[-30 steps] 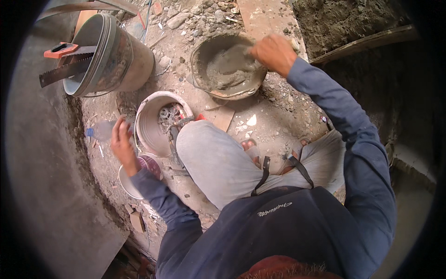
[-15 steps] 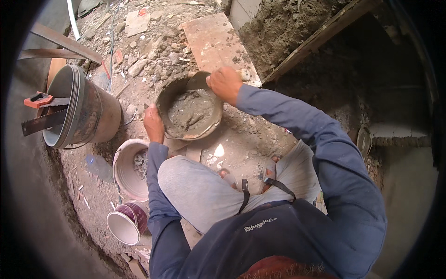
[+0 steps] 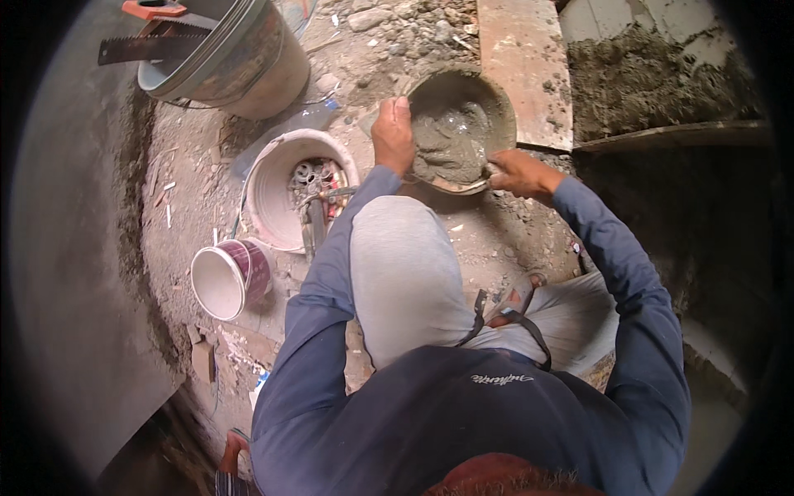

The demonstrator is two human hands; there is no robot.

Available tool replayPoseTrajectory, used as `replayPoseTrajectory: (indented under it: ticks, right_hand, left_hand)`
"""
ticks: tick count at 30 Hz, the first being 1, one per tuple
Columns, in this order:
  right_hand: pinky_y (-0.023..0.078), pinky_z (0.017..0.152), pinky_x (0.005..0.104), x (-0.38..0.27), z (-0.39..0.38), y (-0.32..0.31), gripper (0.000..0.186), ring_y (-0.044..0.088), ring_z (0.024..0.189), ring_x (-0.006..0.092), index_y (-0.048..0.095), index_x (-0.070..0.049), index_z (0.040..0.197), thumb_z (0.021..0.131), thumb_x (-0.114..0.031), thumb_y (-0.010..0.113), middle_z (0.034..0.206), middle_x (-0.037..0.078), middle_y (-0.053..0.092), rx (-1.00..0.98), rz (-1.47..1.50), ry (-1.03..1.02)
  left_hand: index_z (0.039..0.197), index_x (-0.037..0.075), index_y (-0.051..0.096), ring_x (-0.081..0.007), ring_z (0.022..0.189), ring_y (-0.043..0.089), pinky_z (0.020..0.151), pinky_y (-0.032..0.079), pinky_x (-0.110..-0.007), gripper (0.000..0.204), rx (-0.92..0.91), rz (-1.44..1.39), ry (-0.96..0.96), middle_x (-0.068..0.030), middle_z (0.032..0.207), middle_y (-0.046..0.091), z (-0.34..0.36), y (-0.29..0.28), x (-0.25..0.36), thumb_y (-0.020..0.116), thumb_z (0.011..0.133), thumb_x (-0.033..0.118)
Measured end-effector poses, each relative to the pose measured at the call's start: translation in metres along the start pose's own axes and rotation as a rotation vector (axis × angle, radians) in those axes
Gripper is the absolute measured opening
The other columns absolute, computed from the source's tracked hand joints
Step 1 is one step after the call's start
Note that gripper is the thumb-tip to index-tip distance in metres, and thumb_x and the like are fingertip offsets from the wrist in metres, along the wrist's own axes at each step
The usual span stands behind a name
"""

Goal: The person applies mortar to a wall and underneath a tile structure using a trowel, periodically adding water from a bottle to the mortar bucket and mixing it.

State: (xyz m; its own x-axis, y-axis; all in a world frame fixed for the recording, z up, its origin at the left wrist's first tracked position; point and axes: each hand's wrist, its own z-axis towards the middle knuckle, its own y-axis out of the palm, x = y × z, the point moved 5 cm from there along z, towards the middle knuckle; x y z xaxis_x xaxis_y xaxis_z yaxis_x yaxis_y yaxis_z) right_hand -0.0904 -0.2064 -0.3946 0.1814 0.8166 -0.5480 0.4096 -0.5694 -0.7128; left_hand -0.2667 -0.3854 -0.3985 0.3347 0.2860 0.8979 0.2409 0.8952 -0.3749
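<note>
1 head-worn fisheye view, straight down, close over knees and dirt floor (image 3: 207,190)

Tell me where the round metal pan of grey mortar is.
In the head view, the round metal pan of grey mortar sits upper centre, gripped at its rim by left hand and right hand, right of the white bucket.

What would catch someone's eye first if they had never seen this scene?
Probably the round metal pan of wet grey mortar at top centre, gripped at its rim by the left hand and the right hand. Left of it on the dusty ground stands a white plastic bucket of metal fittings, with a smaller white tub with a maroon side tipped over below it. At top left sits a large grey bucket holding an orange-handled saw.
</note>
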Motion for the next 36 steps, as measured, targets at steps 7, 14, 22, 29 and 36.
replayPoseTrajectory:
  ticks: [7,14,22,29,36]
  right_hand:
    - [0.05,0.07,0.0493,-0.057,-0.03,-0.07,0.023,0.065,0.078,0.039,0.055,-0.006,0.103,0.084,-0.015,0.064,0.089,0.015,0.063,0.417,-0.552,0.185]
    - [0.05,0.078,0.0478,-0.057,-0.101,-0.06,0.044,0.062,0.095,0.0407,0.055,-0.008,0.124,0.083,-0.016,0.068,0.102,0.02,0.065,0.474,-0.232,0.259]
    - [0.047,0.074,0.0437,-0.011,-0.141,-0.026,0.035,0.059,0.083,0.0432,0.058,-0.001,0.113,0.089,-0.025,0.066,0.087,0.024,0.062,0.419,0.097,0.502]
    - [0.043,0.062,0.0326,-0.005,-0.126,-0.051,0.029,0.047,0.066,0.0179,0.057,0.001,0.111,0.092,-0.019,0.066,0.075,0.012,0.056,0.486,0.099,0.411]
    - [0.044,0.065,0.0303,0.001,-0.128,-0.062,0.033,0.049,0.069,0.0157,0.059,0.001,0.113,0.093,-0.023,0.067,0.077,0.009,0.057,0.505,0.159,0.436]
  left_hand:
    - [0.108,0.005,0.067,-0.0385,0.108,0.063,0.093,0.046,-0.05,0.044,-0.502,0.968,-0.113,-0.0223,0.109,0.068,0.115,-0.07,-0.069,0.048,0.099,0.043]
    - [0.117,0.011,0.068,-0.0333,0.112,0.065,0.093,0.052,-0.048,0.03,-0.752,1.228,-0.094,-0.0171,0.121,0.067,0.14,-0.052,-0.163,0.055,0.091,0.015]
    - [0.11,0.013,0.067,-0.0379,0.096,0.067,0.082,0.053,-0.048,0.037,-0.186,0.957,-0.039,-0.0186,0.103,0.07,0.155,-0.199,-0.097,0.067,0.086,0.042]
    - [0.119,0.006,0.064,-0.0187,0.086,0.068,0.074,0.054,-0.033,0.049,0.08,0.589,-0.079,-0.0111,0.097,0.071,0.096,-0.368,-0.048,0.071,0.088,0.043]
    - [0.108,-0.001,0.064,-0.0124,0.076,0.065,0.06,0.057,-0.025,0.038,0.679,0.075,-0.222,-0.0089,0.093,0.068,0.028,-0.475,-0.081,0.077,0.087,0.027]
